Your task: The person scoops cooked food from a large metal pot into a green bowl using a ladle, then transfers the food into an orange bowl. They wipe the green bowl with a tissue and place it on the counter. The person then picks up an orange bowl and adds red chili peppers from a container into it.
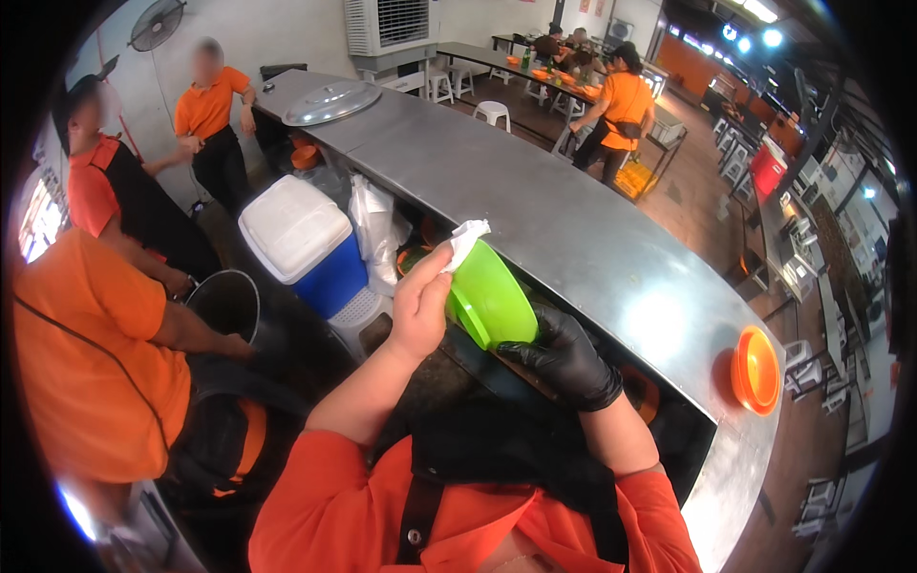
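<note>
A bright green plastic bowl [494,294] is held up on its side in front of my chest, its base facing me. My bare left hand [423,304] grips a white tissue or cloth [467,242] against the bowl's upper left rim. In a black glove, my right hand [569,358] holds the bowl at its lower right edge. The inside of the bowl is turned away and hidden. Just beyond both hands runs a long stainless-steel counter [458,172]. On its right end sits an orange bowl [756,371].
A blue cool box [326,276] with a white lid stands on a white plastic stool [365,315], beside plastic bags [372,222]. A round metal lid [333,102] lies on the counter. At left, two people [107,344] hold a large pot [226,304]. Another person [620,107] stands beyond the counter.
</note>
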A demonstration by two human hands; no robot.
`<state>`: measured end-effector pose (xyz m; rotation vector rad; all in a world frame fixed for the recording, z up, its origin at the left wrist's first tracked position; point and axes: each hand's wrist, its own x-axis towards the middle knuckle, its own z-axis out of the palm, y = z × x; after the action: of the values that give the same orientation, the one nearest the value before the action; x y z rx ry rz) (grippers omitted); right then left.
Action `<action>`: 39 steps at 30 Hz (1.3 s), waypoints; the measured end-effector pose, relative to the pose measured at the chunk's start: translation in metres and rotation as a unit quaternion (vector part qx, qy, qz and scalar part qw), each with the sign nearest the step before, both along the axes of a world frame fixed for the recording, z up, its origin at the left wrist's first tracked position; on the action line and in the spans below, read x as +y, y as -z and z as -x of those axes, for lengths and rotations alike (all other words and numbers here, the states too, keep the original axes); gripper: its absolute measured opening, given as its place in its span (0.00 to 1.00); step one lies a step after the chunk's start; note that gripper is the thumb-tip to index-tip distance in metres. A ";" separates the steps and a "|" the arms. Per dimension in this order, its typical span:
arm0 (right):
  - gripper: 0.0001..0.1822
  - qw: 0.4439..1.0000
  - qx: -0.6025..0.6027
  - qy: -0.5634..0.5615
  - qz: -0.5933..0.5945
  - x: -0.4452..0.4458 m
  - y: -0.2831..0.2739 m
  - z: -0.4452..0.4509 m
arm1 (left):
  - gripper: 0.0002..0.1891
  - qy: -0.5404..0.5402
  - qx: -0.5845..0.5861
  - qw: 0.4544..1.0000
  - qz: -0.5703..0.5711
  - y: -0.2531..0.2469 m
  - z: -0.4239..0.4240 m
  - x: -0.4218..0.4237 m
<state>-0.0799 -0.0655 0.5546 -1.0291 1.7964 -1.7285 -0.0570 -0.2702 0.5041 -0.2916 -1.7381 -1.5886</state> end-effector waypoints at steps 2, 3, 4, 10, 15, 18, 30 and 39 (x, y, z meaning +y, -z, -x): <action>0.21 0.999 -0.027 0.017 0.009 -0.002 0.003 0.003 | 0.18 -0.028 0.060 0.995 0.079 -0.009 -0.002 0.001; 0.21 0.996 -0.071 0.037 0.034 -0.003 0.008 0.005 | 0.17 -0.030 0.086 0.988 0.129 -0.018 0.000 0.001; 0.22 0.990 -0.115 0.056 0.060 -0.004 0.012 0.008 | 0.17 -0.033 0.111 0.977 0.178 -0.023 0.000 0.002; 0.26 0.914 -0.291 0.049 0.280 -0.006 0.021 0.027 | 0.13 -0.142 0.052 0.980 0.129 -0.017 -0.002 0.008; 0.25 0.942 -0.211 0.077 0.251 -0.011 0.026 0.019 | 0.15 -0.213 0.076 0.936 0.271 -0.017 0.006 0.012; 0.24 0.954 -0.166 0.084 0.234 -0.012 0.029 0.014 | 0.15 -0.205 0.075 0.951 0.220 -0.012 0.010 0.018; 0.23 0.955 -0.142 0.099 0.239 -0.012 0.017 0.007 | 0.15 0.056 0.094 0.990 0.084 -0.003 0.001 0.030; 0.23 0.959 -0.187 0.152 0.151 -0.002 0.005 0.023 | 0.12 0.031 0.067 0.902 0.425 -0.009 -0.004 -0.001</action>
<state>-0.1025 -0.0671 0.5491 -0.4935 1.5357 -2.2590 -0.0527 -0.2709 0.5133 -0.8550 -2.2318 -0.7247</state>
